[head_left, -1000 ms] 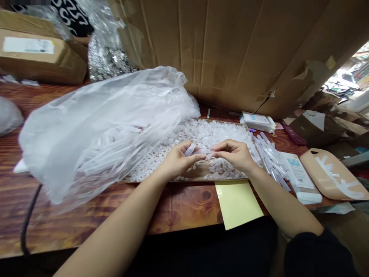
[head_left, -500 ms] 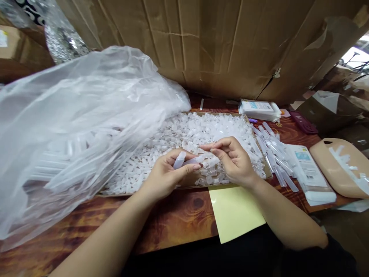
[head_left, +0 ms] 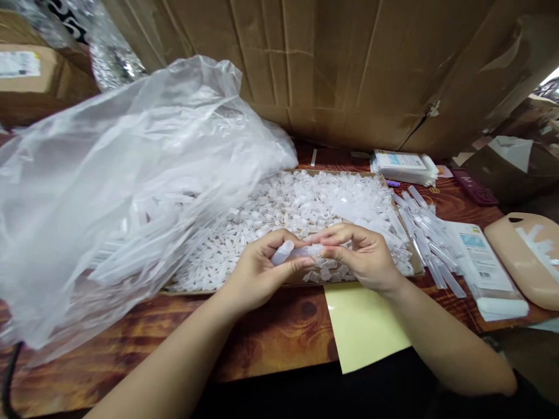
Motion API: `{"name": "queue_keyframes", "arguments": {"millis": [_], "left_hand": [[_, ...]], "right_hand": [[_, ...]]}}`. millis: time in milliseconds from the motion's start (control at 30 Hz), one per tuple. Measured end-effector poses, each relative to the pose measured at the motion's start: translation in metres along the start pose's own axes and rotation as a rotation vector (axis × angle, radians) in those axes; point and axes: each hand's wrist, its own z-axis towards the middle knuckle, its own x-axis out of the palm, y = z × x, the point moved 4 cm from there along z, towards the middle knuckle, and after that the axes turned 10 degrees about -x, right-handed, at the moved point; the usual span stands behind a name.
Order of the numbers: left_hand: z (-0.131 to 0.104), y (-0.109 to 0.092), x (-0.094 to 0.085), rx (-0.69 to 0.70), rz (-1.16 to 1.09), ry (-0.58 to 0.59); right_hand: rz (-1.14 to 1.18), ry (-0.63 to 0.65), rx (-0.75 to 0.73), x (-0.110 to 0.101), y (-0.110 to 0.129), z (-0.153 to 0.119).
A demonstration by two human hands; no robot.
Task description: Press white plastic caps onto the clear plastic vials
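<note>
My left hand (head_left: 255,273) is closed around translucent plastic tubes. The open end of one plastic tube (head_left: 283,252) pokes out between thumb and forefinger, and a second tube lies along the thumb towards the right. On the far end of that second tube sits a small clear cap (head_left: 315,250), which my right hand (head_left: 371,256) pinches between thumb and fingers. Both hands meet just above the near edge of a shallow cardboard tray (head_left: 301,284). Loose small clear plastic caps (head_left: 279,203) fill the tray.
A big clear plastic bag (head_left: 144,151) of tubes covers the left. To the right are loose tubes (head_left: 430,238), labelled packs (head_left: 484,267) and a beige container (head_left: 502,238). Yellow paper (head_left: 367,326) lies in front; a cardboard box (head_left: 327,70) stands behind.
My right hand has come in to the tube's end, and its fingers now press on the cap there. The left hand keeps its hold. The view has shifted slightly left.
</note>
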Motion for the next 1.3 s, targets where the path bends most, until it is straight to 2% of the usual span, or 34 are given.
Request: {"name": "queue_keyframes", "arguments": {"millis": [100, 333, 400, 467, 533, 600, 700, 767, 833, 900, 967, 1067, 1133, 1200, 1300], "left_hand": [[-0.001, -0.002, -0.001, 0.035, 0.069, -0.007], [0.001, 0.001, -0.003, 0.124, 0.218, -0.031], [0.004, 0.001, -0.005, 0.108, 0.225, -0.045], [0.008, 0.0, -0.009, 0.07, 0.2, -0.071], [0.011, -0.001, -0.016, 0.011, 0.144, -0.101], [0.012, -0.001, -0.022, -0.061, 0.06, -0.099], [0.012, 0.0, -0.025, -0.124, -0.108, -0.026], [0.01, -0.001, -0.023, -0.132, -0.191, 0.006], [0.01, 0.0, -0.021, -0.145, -0.23, 0.012], [0.01, 0.001, -0.018, -0.157, -0.251, 0.007], [0.011, 0.003, -0.016, -0.154, -0.27, 0.004], [0.012, 0.007, -0.014, -0.142, -0.288, 0.028], [0.012, 0.01, -0.012, -0.141, -0.286, 0.043], [0.011, 0.011, -0.01, -0.136, -0.268, 0.052], [0.009, 0.01, -0.007, -0.107, -0.214, 0.08]], "right_hand": [[-0.094, -0.031, -0.042, -0.005, -0.001, 0.0], [-0.021, 0.033, 0.247, 0.009, -0.019, -0.004], [-0.099, 0.06, 0.242, 0.007, -0.017, -0.001], [-0.275, 0.103, 0.139, 0.001, -0.01, 0.004], [-0.495, 0.204, -0.044, -0.002, 0.0, 0.009], [-0.692, 0.403, -0.187, 0.003, 0.004, 0.008], [-0.947, 0.75, -0.181, 0.022, -0.003, 0.0], [-1.08, 0.863, -0.142, 0.033, -0.009, -0.004], [-1.136, 0.9, -0.138, 0.039, -0.011, -0.006], [-1.092, 0.864, -0.146, 0.036, -0.009, -0.004], [-0.937, 0.701, -0.166, 0.022, -0.002, 0.003], [-0.65, 0.23, -0.226, -0.009, 0.013, 0.016], [-0.461, -0.015, -0.244, -0.023, 0.016, 0.019], [-0.281, -0.1, -0.235, -0.022, 0.014, 0.019], [-0.13, -0.032, -0.174, -0.008, 0.007, 0.015]]}}
